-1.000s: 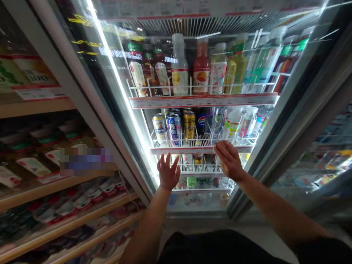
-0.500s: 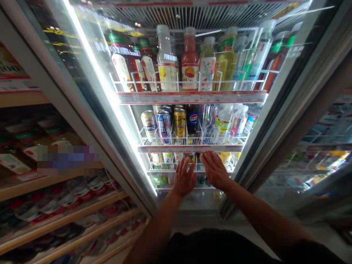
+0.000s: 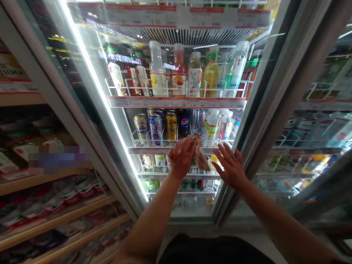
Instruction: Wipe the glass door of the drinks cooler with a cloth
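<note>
I face an open drinks cooler with lit wire shelves. My left hand (image 3: 182, 157) is closed on a small reddish patterned packet (image 3: 200, 154), held in front of the can shelf (image 3: 165, 150). My right hand (image 3: 231, 167) is open with fingers spread, just right of the packet and apart from it. Behind the hands stand several cans (image 3: 156, 128) and a dark cola bottle (image 3: 184, 124). The packet's print is too blurred to read.
The shelf above holds several tall juice and tea bottles (image 3: 178, 73). The glass door (image 3: 82, 91) stands open on the left, beside wooden shelves (image 3: 55, 220) of packaged goods. A second cooler (image 3: 316, 128) is on the right behind a metal frame (image 3: 275, 110).
Both hands lowered toward the lower shelves, then rose. My left hand now holds a packet it did not hold before. My right hand moved off to the right.
</note>
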A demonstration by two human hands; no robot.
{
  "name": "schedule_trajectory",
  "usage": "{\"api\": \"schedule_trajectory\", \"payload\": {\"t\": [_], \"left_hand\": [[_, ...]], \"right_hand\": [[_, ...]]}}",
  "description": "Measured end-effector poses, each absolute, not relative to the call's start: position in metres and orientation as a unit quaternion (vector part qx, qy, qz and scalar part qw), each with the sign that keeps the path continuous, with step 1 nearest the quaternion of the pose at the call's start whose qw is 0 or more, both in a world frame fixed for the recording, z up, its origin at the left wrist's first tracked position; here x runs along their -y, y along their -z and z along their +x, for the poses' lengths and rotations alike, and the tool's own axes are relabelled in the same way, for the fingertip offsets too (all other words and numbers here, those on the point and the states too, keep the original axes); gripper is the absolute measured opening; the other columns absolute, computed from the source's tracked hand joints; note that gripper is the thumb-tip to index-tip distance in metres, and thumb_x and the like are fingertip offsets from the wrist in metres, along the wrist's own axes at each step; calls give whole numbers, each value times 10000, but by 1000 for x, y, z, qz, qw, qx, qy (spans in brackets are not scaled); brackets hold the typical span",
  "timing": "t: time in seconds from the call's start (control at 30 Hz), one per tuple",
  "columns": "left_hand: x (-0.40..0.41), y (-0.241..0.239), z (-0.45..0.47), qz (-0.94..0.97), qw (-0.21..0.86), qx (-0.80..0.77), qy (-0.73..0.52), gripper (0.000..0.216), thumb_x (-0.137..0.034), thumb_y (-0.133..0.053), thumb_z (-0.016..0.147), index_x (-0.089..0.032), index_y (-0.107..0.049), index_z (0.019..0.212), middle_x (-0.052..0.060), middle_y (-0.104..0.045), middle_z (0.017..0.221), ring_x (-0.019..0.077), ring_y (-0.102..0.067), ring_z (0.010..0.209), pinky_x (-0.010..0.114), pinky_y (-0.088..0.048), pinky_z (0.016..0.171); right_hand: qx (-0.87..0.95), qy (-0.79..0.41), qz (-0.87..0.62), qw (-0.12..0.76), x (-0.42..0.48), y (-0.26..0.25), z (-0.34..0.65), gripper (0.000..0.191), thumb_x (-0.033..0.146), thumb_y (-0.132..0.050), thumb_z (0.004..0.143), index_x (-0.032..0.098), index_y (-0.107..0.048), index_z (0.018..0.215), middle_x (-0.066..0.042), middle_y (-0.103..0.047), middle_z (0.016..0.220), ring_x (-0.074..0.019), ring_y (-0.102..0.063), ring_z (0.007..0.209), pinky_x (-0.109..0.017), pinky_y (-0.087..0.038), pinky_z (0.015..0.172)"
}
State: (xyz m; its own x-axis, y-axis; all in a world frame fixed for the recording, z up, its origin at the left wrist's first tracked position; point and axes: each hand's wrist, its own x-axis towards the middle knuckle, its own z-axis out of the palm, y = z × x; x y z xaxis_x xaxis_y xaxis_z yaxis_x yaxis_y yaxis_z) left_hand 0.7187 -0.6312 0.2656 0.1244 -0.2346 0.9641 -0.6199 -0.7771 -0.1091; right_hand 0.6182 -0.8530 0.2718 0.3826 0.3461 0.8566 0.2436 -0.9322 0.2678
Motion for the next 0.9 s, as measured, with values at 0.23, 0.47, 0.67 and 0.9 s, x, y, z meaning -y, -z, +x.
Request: {"api": "schedule_trajectory", "payload": {"t": [0.23,0.47,0.67,0.9], "left_hand": [[625,-286,704,738,141,340,-566,567,-319,-507,961,-164,-415,1499,116,-404,1573,293,-269,1509,471,-333,1201],[605,-298,719,765,126,249,-580,578,-214,-459,980,-296,-341,1540,60,-329,1612,258,-200,1533,512,-277,1221],[571,-301,723,739,50,265,-617,615,-140,-433,958,-257,-320,1551,77,-304,1627,267,-188,1536,483,-352,1191],[520,-312,737,768,96,137,-618,623,-140,-369,968,-209,-248,1576,99,-348,1604,276,-141,1543,531,-269,1237]], "right_hand": [[-58,-618,784,27,881,-301,612,673,222,-505,950,242,-259,1576,-114,-357,1598,-297,-319,1484,-481,-335,1165],[-121,-575,809,23,841,-299,650,679,281,-462,987,219,-167,1595,-114,-306,1620,-264,-202,1528,-497,-216,1221],[-94,-611,785,36,831,-279,682,765,362,-505,974,127,-121,1593,-193,-239,1623,-328,-119,1534,-572,-133,1223],[-109,-599,794,7,832,-277,679,771,363,-492,965,157,-103,1598,-189,-208,1636,-356,-144,1526,-610,-139,1210]]}}
